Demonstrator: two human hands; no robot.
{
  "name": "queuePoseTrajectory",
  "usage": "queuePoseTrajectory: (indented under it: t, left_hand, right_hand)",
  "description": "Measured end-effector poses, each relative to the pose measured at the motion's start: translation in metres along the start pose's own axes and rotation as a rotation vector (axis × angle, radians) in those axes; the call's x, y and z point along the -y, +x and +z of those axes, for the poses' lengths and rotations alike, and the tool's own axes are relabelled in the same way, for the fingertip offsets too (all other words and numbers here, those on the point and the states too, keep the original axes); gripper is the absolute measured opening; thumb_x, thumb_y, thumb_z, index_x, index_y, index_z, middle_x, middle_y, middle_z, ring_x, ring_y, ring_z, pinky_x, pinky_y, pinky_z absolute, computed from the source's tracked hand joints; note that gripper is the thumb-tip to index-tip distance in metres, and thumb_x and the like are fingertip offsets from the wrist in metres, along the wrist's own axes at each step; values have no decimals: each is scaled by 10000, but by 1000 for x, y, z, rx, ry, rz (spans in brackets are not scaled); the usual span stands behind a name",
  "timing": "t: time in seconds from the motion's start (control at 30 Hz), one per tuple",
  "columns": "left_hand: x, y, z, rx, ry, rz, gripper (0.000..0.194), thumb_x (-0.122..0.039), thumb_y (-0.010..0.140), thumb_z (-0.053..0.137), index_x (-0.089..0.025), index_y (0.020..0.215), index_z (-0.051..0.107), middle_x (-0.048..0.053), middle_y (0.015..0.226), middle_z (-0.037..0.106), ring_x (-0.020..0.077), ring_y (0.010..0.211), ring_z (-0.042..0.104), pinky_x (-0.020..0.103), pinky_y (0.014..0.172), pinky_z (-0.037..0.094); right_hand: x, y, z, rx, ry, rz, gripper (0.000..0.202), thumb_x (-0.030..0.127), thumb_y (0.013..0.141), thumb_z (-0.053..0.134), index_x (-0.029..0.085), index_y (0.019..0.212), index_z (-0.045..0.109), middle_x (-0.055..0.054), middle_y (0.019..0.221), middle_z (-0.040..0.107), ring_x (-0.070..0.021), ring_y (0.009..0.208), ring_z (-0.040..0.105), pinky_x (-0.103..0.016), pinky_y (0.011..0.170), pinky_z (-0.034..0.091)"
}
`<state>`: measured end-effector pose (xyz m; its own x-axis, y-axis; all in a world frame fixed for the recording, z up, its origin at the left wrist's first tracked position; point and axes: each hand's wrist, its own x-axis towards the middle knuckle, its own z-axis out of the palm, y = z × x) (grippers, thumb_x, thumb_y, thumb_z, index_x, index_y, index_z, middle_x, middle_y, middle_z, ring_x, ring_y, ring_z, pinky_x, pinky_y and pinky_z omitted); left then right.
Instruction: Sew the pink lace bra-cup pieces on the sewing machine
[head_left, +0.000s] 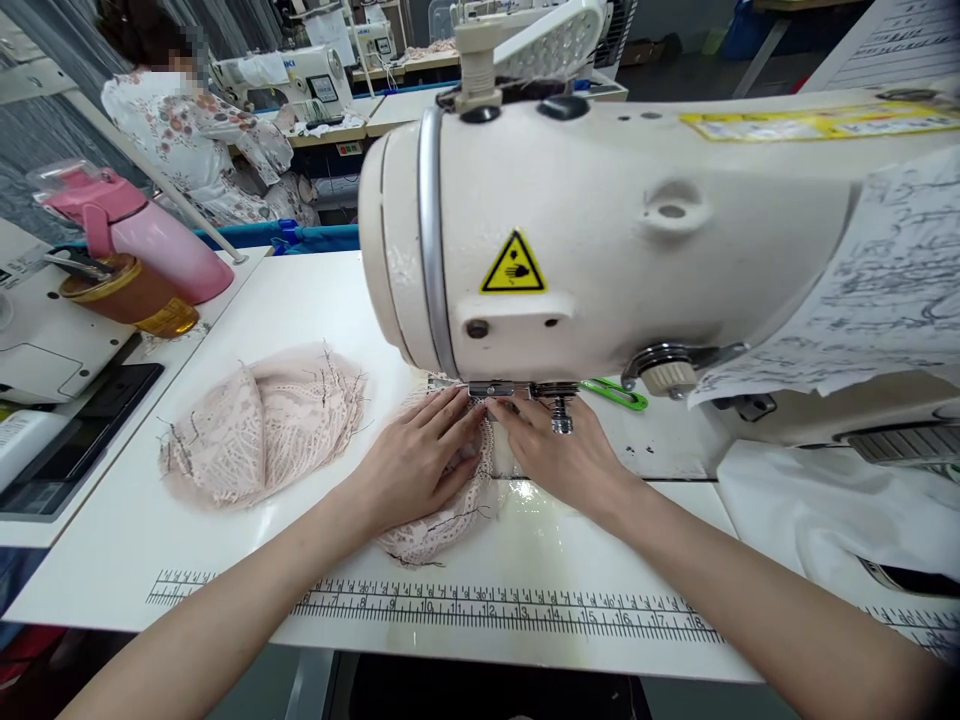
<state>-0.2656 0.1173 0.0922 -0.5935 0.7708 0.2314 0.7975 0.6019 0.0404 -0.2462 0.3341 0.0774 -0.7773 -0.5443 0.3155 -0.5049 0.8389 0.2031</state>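
Under the head of a white sewing machine [600, 230], a pink lace piece [439, 525] lies on the white table. My left hand [420, 455] rests flat on this lace with its fingers spread, fingertips near the needle area. At the lace's right edge is my right hand [559, 445], partly behind the metal parts under the machine head; its fingers reach toward the needle area, and whether they pinch the lace is hidden. A second pink lace piece [262, 430], with dark loose threads, lies to the left of my left hand.
A printed ruler [510, 608] runs along the table's front. Green snips [616, 393] lie behind my right hand, white cloth [840, 510] at the right. A pink bottle [161, 235], an amber cup [135, 298] and a phone [97, 425] are at left. A person [199, 140] sits beyond.
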Motion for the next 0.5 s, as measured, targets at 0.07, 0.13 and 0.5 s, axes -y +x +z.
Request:
queuePoseTrajectory:
  t: [0.07, 0.13, 0.5]
  left_hand:
    - [-1, 0, -1, 2, 8, -3, 525, -358, 972, 447, -75, 1414, 452, 176, 1431, 493, 303, 1358, 442, 469, 1095, 445]
    - [-1, 0, -2, 3, 14, -9, 521, -381, 977, 446, -89, 1408, 463, 159, 1436, 493, 290, 1357, 445, 462, 1100, 442]
    - [8, -6, -17, -434, -36, 62, 279, -232, 950, 480, -196, 744, 665, -11, 754, 736, 124, 704, 681, 319, 752, 512]
  right_hand:
    - [-1, 1, 2, -70, 37, 4, 412, 13, 876, 418, 179, 1174, 648, -93, 1112, 705, -219, 970, 624, -402, 843, 455]
    - [0, 3, 0, -191, 155, -3, 348, 34, 870, 453, 191, 1089, 674, -66, 1068, 712, -192, 897, 629, -386, 846, 456]
    - [0, -22, -119, 17, 1483, -257, 175, 316, 886, 546, 376, 824, 698, 15, 744, 671, -170, 646, 601, -316, 572, 480]
